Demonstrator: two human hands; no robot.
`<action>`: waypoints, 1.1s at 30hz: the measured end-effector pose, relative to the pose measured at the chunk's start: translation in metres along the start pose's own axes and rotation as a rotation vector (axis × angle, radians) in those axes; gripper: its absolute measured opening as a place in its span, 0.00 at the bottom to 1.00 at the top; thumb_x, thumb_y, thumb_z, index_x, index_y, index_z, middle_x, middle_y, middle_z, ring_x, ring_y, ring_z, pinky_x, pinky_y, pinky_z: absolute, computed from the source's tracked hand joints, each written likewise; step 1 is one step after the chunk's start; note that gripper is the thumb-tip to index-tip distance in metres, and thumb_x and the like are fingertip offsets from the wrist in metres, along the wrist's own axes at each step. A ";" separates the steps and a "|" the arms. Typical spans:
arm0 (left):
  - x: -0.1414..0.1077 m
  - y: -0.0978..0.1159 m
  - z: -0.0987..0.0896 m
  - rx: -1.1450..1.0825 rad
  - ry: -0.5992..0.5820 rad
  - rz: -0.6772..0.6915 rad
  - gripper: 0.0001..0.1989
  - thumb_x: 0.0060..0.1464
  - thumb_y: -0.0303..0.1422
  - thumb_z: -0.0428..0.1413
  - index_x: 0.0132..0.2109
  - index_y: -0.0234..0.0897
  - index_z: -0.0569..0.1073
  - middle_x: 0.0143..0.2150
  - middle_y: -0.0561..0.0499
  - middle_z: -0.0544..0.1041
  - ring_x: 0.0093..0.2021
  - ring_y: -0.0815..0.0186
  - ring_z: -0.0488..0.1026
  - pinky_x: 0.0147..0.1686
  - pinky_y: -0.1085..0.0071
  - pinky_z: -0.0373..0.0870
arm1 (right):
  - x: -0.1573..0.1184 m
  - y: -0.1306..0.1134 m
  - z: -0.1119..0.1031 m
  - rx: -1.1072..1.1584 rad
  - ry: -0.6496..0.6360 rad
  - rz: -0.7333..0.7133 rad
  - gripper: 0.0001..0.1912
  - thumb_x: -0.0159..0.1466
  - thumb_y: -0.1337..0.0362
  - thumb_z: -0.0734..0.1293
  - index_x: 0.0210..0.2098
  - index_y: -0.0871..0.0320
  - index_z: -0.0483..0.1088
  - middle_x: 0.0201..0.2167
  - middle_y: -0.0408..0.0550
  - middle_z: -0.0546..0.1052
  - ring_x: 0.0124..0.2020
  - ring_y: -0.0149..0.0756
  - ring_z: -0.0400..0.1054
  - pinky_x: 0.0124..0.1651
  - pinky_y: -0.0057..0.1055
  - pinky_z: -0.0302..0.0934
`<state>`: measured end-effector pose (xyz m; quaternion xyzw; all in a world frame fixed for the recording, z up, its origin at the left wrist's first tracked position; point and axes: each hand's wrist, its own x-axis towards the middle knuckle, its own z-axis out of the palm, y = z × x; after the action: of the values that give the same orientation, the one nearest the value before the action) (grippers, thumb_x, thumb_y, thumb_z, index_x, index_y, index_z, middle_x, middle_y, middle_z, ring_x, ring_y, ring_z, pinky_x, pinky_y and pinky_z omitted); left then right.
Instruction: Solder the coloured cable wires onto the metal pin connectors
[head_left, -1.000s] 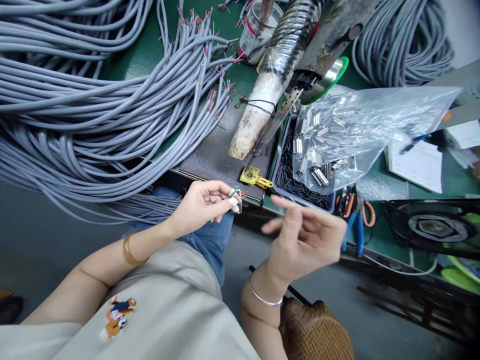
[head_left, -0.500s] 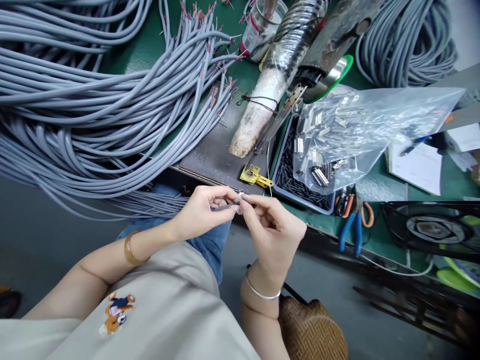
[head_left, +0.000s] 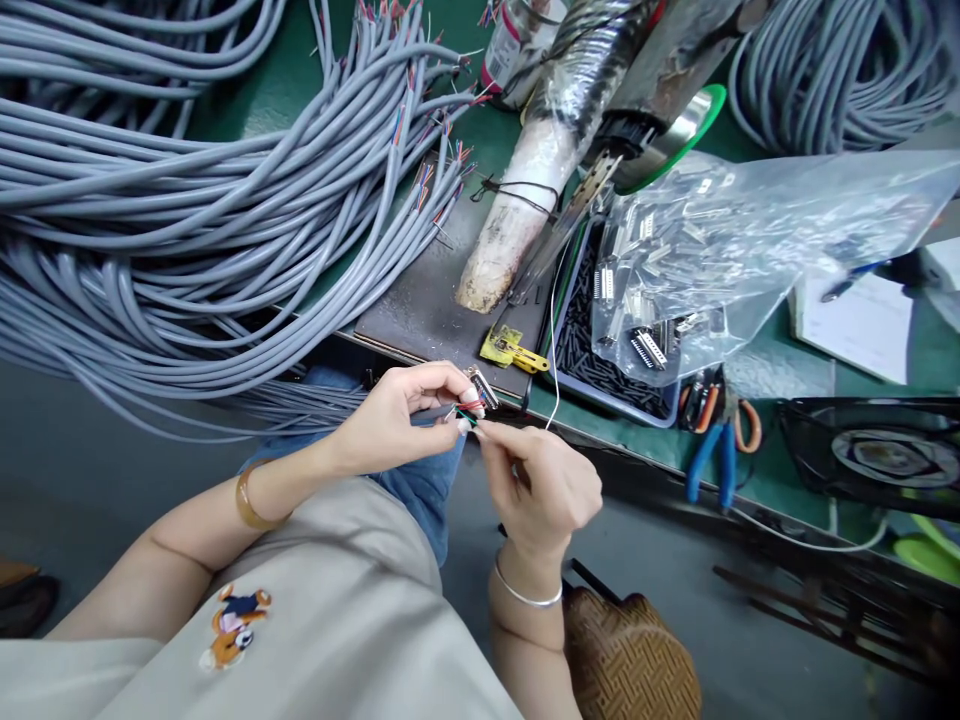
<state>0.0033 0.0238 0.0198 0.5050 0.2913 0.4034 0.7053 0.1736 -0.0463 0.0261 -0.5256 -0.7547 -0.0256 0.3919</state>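
Note:
My left hand (head_left: 390, 418) is closed around the end of a grey cable (head_left: 433, 412), whose thin red and green wires (head_left: 469, 407) fan out past the fingertips. At those wires sits a small metal multi-pin connector (head_left: 484, 388), just beyond my left fingers. My right hand (head_left: 541, 478) pinches with thumb and forefinger at a green wire close to the left thumb. The fingertips of both hands nearly touch. Just past them, a yellow clip-like tool (head_left: 525, 357) lies on a yellow sponge (head_left: 498, 345) on a dark board (head_left: 420, 318).
Grey cables (head_left: 247, 200) with stripped ends cover the left side. A wrapped duct (head_left: 517, 210) slants over the board. On the right are a tray of black sleeves (head_left: 574, 340), a plastic bag of connectors (head_left: 697, 250), pliers (head_left: 709, 460) and a fan (head_left: 885, 455).
The connector and coloured wires now show more plainly between my hands. My right hand has shifted slightly down and left, its fingertips now on the green wire.

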 end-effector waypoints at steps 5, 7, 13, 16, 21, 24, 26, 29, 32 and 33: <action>-0.001 0.008 0.005 -0.037 0.036 -0.126 0.07 0.47 0.26 0.66 0.34 0.32 0.76 0.31 0.51 0.78 0.30 0.73 0.74 0.33 0.78 0.74 | -0.005 -0.002 0.004 0.188 0.049 0.377 0.02 0.66 0.66 0.71 0.37 0.53 0.77 0.23 0.37 0.76 0.18 0.25 0.63 0.22 0.24 0.57; 0.000 0.007 0.004 -0.098 0.034 -0.210 0.09 0.48 0.27 0.67 0.34 0.32 0.75 0.26 0.53 0.76 0.26 0.73 0.73 0.28 0.79 0.72 | -0.007 -0.001 0.004 0.176 0.117 0.410 0.02 0.67 0.65 0.71 0.38 0.52 0.78 0.25 0.39 0.78 0.19 0.26 0.64 0.22 0.25 0.58; 0.006 0.002 -0.001 -0.232 -0.033 -0.318 0.14 0.48 0.35 0.70 0.32 0.33 0.73 0.22 0.53 0.76 0.20 0.73 0.71 0.23 0.78 0.70 | -0.001 0.013 0.000 -0.088 0.039 -0.015 0.13 0.66 0.69 0.72 0.49 0.50 0.78 0.18 0.35 0.71 0.17 0.26 0.57 0.25 0.28 0.53; 0.004 0.000 0.000 -0.128 0.010 -0.239 0.13 0.49 0.35 0.69 0.33 0.33 0.75 0.24 0.52 0.78 0.23 0.72 0.73 0.26 0.77 0.73 | 0.004 0.014 0.000 -0.066 -0.029 -0.057 0.09 0.67 0.71 0.70 0.45 0.54 0.77 0.22 0.38 0.75 0.19 0.25 0.62 0.27 0.27 0.55; -0.003 -0.004 0.004 0.305 0.104 0.224 0.03 0.55 0.29 0.63 0.34 0.35 0.81 0.34 0.46 0.84 0.35 0.66 0.80 0.40 0.71 0.77 | 0.004 0.005 0.002 0.143 -0.105 0.265 0.04 0.68 0.68 0.68 0.36 0.55 0.74 0.23 0.37 0.75 0.18 0.23 0.63 0.26 0.24 0.57; -0.004 -0.004 0.008 0.378 0.117 0.314 0.03 0.55 0.27 0.62 0.33 0.35 0.80 0.33 0.46 0.84 0.33 0.67 0.79 0.37 0.73 0.77 | 0.003 0.001 0.000 0.276 -0.037 0.488 0.08 0.69 0.63 0.68 0.32 0.56 0.73 0.22 0.37 0.72 0.19 0.24 0.62 0.23 0.23 0.56; -0.002 -0.002 0.010 0.297 0.170 0.203 0.02 0.53 0.28 0.63 0.33 0.34 0.78 0.31 0.48 0.82 0.28 0.70 0.76 0.30 0.75 0.74 | 0.004 0.001 -0.001 0.339 0.182 0.546 0.08 0.68 0.59 0.69 0.34 0.55 0.73 0.22 0.36 0.70 0.18 0.24 0.60 0.21 0.23 0.54; 0.002 0.000 0.010 0.048 0.225 -0.024 0.08 0.50 0.30 0.65 0.31 0.35 0.72 0.27 0.52 0.78 0.21 0.74 0.72 0.22 0.78 0.71 | 0.005 0.002 0.000 0.421 0.487 0.494 0.08 0.67 0.57 0.70 0.40 0.54 0.71 0.18 0.32 0.64 0.15 0.23 0.54 0.20 0.23 0.51; 0.006 0.001 0.008 -0.100 0.231 -0.123 0.13 0.48 0.31 0.67 0.30 0.36 0.67 0.25 0.55 0.74 0.17 0.75 0.70 0.17 0.80 0.67 | 0.003 0.001 0.007 0.310 0.529 0.420 0.03 0.67 0.65 0.71 0.39 0.54 0.72 0.22 0.35 0.70 0.16 0.24 0.63 0.20 0.23 0.56; 0.007 0.001 0.007 -0.120 0.231 -0.132 0.15 0.47 0.32 0.67 0.31 0.36 0.67 0.25 0.56 0.74 0.17 0.75 0.70 0.16 0.81 0.66 | 0.001 0.001 0.010 0.247 0.505 0.386 0.03 0.66 0.67 0.71 0.39 0.54 0.73 0.24 0.37 0.75 0.19 0.25 0.68 0.21 0.24 0.61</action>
<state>0.0126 0.0268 0.0227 0.3920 0.3783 0.4282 0.7211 0.1686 -0.0407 0.0198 -0.5845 -0.5177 0.0114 0.6247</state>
